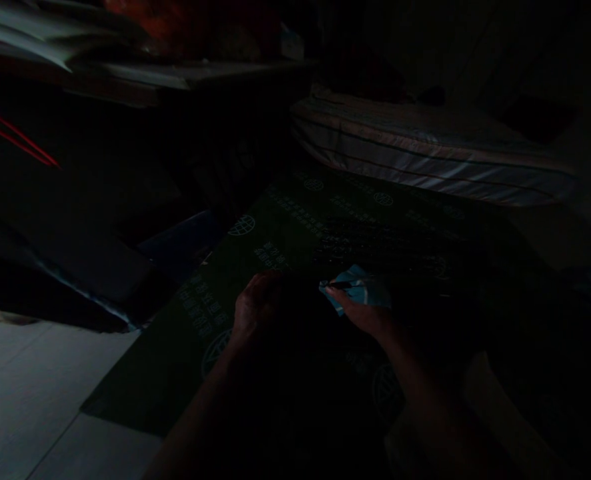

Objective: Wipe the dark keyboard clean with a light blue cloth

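Grasping right hand [358,310]: is clasping a blue cloth [371,288], probably so that its fold is wrapping the dark narrow piece [342,285] showing there.
Left hand [252,303]: is curling just left of the cloth, perhaps steadying the same piece — but its fingers are vanishing into shadow, so I cannot tell whether it is gripping anything.
Blue cloth: is sitting over the middle of the board, on the near side of the dark strips.
Dark strips [375,247]: are lying beyond the hands, seemingly within easy reach; only glints are showing, so their number and material are staying unclear.
Green board [140,393]: is spreading beneath the hands, apparently serving as a work surface; its near and right parts are sinking into blackness.
Striped cushion [425,153]: is resting at the board's far right edge.
Tabletop [240,70]: is carrying papers [40,30] at far left — the frame is cutting them off.
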Demonstrator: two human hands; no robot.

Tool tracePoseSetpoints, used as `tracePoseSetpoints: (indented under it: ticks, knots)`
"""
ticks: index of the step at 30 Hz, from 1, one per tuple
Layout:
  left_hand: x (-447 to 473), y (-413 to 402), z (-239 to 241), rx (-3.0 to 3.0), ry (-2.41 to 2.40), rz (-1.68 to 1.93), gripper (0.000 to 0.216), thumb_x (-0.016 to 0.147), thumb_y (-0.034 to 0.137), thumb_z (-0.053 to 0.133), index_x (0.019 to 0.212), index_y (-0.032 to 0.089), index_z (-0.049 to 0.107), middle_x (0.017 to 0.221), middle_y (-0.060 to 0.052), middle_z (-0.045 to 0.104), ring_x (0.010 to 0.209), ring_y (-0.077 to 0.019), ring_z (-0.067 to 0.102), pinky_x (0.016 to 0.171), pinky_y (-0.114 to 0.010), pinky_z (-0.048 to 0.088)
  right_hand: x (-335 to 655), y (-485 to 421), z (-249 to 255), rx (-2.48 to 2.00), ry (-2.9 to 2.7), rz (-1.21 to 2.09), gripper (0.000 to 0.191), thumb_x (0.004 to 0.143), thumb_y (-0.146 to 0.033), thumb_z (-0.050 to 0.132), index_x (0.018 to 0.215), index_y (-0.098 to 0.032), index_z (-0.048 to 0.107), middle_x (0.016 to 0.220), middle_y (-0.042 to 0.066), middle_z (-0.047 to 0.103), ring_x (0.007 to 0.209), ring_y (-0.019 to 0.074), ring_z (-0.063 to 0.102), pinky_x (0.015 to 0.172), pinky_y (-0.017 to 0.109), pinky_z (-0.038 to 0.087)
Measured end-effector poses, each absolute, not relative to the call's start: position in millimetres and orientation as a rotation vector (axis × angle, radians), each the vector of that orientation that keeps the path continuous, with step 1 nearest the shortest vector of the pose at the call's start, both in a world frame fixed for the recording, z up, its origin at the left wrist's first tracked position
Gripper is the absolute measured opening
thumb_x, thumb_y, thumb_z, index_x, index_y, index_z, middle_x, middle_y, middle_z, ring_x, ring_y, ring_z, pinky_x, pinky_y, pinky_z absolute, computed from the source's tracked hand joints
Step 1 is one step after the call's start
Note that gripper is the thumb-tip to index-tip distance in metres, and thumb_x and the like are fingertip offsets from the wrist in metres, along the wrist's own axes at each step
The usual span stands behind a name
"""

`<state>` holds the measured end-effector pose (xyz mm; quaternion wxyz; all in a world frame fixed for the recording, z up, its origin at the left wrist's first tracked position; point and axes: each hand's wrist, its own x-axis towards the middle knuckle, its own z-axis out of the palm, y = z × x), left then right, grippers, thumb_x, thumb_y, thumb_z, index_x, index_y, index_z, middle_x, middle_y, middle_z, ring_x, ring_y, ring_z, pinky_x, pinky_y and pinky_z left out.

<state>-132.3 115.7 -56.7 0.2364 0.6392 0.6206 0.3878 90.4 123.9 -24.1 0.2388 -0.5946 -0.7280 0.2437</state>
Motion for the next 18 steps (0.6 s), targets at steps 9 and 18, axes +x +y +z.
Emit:
tracePoseSetpoints:
  ticks: [9,18]
  knots:
    - [-134,113,-51,1.79,1.669,1.043,0.036,0.081,0.035,0.047,0.108,0.018,0.063,0.114,-0.008,0.063,0.105,-0.0242,0.061,0.094,-0.04,0.05,82,133,-22,-1.76,-2.063,0.536,0.029,0.085,-0.042,0.055,0.067,-0.021,0.064,0.071,0.002,0.068,0.065,0.0157,0.061,0.062,0.028,0.044]
    - [-132,114,-52,1.76,1.693,1.037,0.036,0.081,0.037,0.047,0.107,0.018,0.063,0.114,-0.009,0.063,0.105,-0.0257,0.061,0.094,-0.042,0.05,62,133,-19,-1.595,-2.179,0.551,0.03,0.089,-0.036,0.052,0.065,-0.021,0.063,0.071,0.001,0.067,0.066,0.0136,0.059,0.064,0.025,0.044]
